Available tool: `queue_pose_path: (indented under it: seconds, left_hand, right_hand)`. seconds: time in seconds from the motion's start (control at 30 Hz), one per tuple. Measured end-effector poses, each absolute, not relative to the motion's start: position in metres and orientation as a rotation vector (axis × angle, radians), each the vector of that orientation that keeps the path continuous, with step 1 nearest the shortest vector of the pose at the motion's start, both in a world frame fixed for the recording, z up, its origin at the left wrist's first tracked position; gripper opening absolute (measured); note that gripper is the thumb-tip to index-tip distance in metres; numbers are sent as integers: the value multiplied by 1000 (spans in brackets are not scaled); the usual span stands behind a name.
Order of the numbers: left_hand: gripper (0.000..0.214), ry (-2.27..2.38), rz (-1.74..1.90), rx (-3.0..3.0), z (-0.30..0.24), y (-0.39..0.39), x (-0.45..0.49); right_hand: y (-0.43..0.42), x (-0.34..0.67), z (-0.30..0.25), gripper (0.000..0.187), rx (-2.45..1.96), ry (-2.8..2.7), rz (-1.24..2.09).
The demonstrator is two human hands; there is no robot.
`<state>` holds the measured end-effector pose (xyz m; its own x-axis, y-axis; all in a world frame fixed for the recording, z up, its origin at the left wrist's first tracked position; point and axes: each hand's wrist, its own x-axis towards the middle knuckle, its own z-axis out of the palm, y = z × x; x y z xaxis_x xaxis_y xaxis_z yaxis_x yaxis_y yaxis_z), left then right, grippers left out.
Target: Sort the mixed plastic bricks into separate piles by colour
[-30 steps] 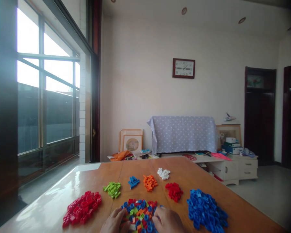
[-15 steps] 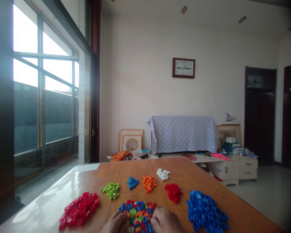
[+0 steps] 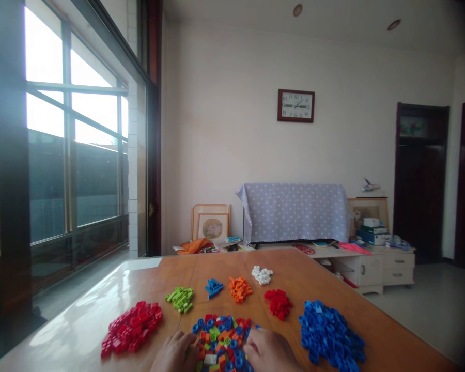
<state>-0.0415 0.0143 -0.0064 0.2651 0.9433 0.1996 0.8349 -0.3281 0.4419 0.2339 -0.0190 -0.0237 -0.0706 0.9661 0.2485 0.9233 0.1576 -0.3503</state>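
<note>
A pile of mixed toy building bricks (image 3: pixel 220 338) in red, blue, orange, green and white lies at the near edge of the table, between my hands. At its left side is my left hand (image 3: pixel 175 353), fingers curled down against the bricks. My right hand (image 3: pixel 272 352) is on the right side, its fingers bent inward among the bricks. A small bit of yellow shows by the right fingertips. What either hand pinches is hidden by the fingers.
Sorted brick piles ring the mixed one: dark pink-red (image 3: pixel 132 328), green (image 3: pixel 180 299), small blue (image 3: pixel 214 288), orange (image 3: pixel 240 289), white (image 3: pixel 262 275), red (image 3: pixel 278 304) and large blue (image 3: pixel 330 333). They lie on a wooden table (image 3: pixel 170 274). A low cabinet (image 3: pixel 372 271) stands beyond.
The view has shifted slightly. My left hand has drawn a little left and back, uncovering more of the mixed bricks. The right hand stays at the pile's right side.
</note>
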Motion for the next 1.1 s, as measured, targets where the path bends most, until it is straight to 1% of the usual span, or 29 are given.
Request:
queue_pose_path:
  seconds: [0.17, 0.33, 0.67, 0.87, 1.1]
  left_hand:
    - [31, 1629, 682, 2246, -7, 13, -41]
    - [31, 1704, 745, 2200, -8, 13, -49]
    - [34, 1871, 651, 2062, 7, 5, -52]
    - [34, 1802, 679, 2149, 0, 6, -53]
    - [28, 1722, 599, 2228, -5, 5, -50]
  right_hand:
    - [-25, 232, -16, 18, -1761, -2018, 136]
    - [-33, 232, -8, 22, -1772, -1993, 155]
    - [-36, 238, -7, 25, -1748, -2043, 188]
    - [-36, 240, -7, 24, -1748, -2055, 183]
    - [-34, 241, -9, 24, -1745, -2045, 177]
